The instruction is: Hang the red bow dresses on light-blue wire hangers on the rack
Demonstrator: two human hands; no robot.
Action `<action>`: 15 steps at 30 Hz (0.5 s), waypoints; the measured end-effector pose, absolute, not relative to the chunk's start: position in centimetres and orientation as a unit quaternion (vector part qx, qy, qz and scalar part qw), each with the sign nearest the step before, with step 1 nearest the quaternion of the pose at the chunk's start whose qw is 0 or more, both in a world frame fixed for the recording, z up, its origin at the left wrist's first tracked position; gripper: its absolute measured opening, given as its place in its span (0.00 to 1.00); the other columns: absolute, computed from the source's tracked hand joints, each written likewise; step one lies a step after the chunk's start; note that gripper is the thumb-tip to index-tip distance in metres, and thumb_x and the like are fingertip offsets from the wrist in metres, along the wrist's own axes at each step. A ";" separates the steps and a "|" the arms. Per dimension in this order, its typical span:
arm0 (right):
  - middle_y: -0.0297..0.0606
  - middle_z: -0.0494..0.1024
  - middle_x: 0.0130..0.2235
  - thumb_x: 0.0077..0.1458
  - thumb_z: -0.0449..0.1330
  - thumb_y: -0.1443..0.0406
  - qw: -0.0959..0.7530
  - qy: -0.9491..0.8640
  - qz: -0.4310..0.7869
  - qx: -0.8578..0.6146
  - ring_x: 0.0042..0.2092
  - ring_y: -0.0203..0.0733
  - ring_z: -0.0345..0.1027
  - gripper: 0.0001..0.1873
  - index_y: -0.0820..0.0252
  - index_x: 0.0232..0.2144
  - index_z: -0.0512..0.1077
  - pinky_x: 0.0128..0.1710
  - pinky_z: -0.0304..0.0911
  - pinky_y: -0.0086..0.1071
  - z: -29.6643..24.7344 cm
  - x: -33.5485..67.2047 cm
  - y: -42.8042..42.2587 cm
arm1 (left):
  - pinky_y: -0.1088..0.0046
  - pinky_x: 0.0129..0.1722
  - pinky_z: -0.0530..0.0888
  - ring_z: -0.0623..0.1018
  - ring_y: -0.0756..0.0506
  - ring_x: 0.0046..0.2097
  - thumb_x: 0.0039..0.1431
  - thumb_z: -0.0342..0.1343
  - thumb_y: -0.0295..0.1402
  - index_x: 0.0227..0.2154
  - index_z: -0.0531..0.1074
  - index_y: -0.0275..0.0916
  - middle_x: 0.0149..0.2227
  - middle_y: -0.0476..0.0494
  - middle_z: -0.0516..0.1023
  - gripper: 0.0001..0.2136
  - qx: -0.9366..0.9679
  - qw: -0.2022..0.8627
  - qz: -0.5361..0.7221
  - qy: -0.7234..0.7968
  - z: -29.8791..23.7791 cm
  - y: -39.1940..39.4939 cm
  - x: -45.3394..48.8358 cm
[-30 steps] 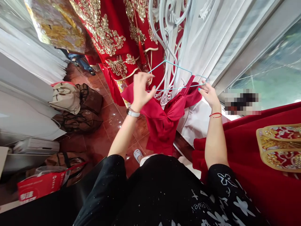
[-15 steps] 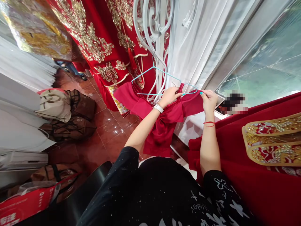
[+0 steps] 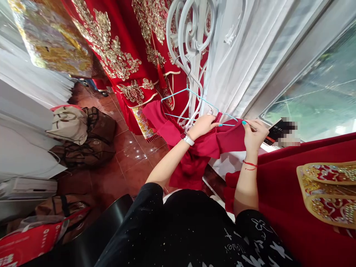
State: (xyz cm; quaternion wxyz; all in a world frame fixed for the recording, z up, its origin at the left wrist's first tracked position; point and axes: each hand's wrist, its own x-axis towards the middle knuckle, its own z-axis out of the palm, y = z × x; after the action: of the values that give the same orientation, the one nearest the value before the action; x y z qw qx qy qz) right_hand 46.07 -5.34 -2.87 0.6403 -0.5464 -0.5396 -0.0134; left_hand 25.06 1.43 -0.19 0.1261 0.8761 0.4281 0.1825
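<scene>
A dark red dress (image 3: 191, 157) with a large bow hangs on a light blue hanger (image 3: 204, 99), whose hook is over a white scrolled metal rack (image 3: 191, 35). My left hand (image 3: 202, 128), with a white watch at the wrist, is closed on the dress by its neckline and strap, below the hanger. At the hanger's right end my right hand (image 3: 254, 134) pinches the dress's shoulder edge between thumb and fingers. The dress's other shoulder lies over the hanger's left end. Part of the bodice is hidden behind my left hand and forearm.
Red gowns with gold embroidery (image 3: 111, 48) hang behind the rack. Brown bags (image 3: 97, 124) stand on the tiled floor at left. A red garment with beaded gold trim (image 3: 330, 193) lies at right. A phone (image 3: 278, 129) stands by the window. White curtains (image 3: 236, 66) hang beside it.
The view has shifted, so the rack and gowns sit further right and lower. My right hand has moved outward and down with the shoulder edge, and the hanger's right side tilts lower.
</scene>
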 end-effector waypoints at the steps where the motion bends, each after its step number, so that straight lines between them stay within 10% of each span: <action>1: 0.40 0.76 0.29 0.60 0.64 0.56 0.639 -0.541 -0.021 -0.546 0.32 0.44 0.70 0.14 0.57 0.27 0.81 0.31 0.66 0.38 -2.6 45.6 -5.1 | 0.63 0.43 0.71 0.81 0.36 0.44 0.72 0.56 0.42 0.39 0.78 0.35 0.41 0.33 0.81 0.14 0.882 0.132 0.173 0.419 -0.1 1.6 24.9; 8: 0.40 0.78 0.33 0.61 0.63 0.59 0.579 -0.618 -0.008 -0.531 0.39 0.47 0.75 0.11 0.54 0.30 0.81 0.44 0.73 0.41 -0.3 40.7 -1.0 | 0.63 0.41 0.73 0.82 0.38 0.42 0.66 0.51 0.25 0.37 0.79 0.37 0.39 0.34 0.83 0.10 0.884 0.161 0.191 0.394 -0.4 2.4 24.6; 15: 0.43 0.78 0.43 0.60 0.64 0.56 0.611 -0.587 -0.041 -0.530 0.47 0.49 0.75 0.12 0.55 0.42 0.81 0.54 0.73 0.48 -1.8 40.8 -3.1 | 0.61 0.60 0.74 0.79 0.39 0.58 0.70 0.54 0.32 0.55 0.75 0.39 0.57 0.33 0.79 0.14 0.821 0.278 0.382 0.320 -1.2 0.6 23.3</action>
State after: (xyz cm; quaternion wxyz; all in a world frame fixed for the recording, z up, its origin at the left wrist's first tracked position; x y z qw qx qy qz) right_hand 40.76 -3.08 -1.78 0.6108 -0.5303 -0.5865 -0.0414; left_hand 23.28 0.60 -1.16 0.2784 0.8212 0.3200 0.3817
